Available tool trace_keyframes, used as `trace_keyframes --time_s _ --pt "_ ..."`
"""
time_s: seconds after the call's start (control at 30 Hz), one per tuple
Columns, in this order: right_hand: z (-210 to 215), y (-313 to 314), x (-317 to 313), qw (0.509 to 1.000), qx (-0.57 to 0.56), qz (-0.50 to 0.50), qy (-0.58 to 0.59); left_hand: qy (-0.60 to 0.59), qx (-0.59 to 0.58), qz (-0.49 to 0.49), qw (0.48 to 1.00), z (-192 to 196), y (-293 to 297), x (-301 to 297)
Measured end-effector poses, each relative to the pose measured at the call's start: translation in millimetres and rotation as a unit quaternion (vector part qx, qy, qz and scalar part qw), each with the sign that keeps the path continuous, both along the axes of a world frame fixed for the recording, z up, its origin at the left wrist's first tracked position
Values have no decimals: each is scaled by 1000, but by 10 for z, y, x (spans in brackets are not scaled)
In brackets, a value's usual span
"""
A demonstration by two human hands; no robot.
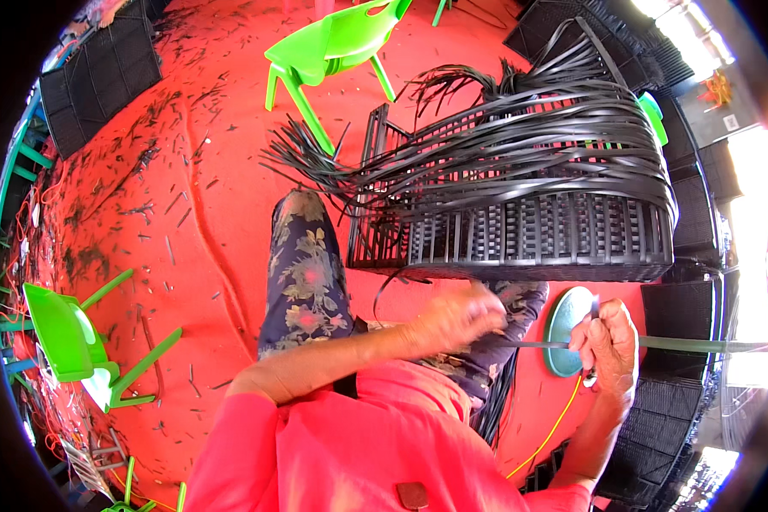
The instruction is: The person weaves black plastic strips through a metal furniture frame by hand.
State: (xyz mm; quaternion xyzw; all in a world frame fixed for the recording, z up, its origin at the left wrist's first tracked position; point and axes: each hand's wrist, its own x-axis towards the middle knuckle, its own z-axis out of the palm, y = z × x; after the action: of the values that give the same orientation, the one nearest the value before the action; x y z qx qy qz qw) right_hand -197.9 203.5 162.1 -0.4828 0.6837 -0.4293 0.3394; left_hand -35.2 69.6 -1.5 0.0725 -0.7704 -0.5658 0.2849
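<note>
My right hand (608,343) is closed around a flat black strip (700,344) of weaving material, which sticks out to the right past my fingers. The strip also runs left over my lap toward my left hand (456,320). Motion smears the left fingers, so I cannot tell whether they grip it. Just beyond my knees stands a partly woven black basket-like piece (520,235). A thick bundle of loose black strips (503,158) lies across its top, their ends spilling off to the left.
A round teal disc (569,331) is beside my right hand, with a yellow cord (546,439) below it. Green plastic chairs stand ahead (337,43) and at left (60,333). Cut black scraps litter the red floor (222,196). Dark woven panels (678,341) line the right side.
</note>
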Motion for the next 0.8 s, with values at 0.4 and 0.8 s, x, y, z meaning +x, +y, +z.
trace_keyframes --time_s 0.4,0.8 --pt "-323 -830 126 901 45 50 429 -87 93 153 980 -809 -241 -95" --pt "-1032 -1353 -17 802 58 146 576 -175 208 21 962 -633 -742 -303"
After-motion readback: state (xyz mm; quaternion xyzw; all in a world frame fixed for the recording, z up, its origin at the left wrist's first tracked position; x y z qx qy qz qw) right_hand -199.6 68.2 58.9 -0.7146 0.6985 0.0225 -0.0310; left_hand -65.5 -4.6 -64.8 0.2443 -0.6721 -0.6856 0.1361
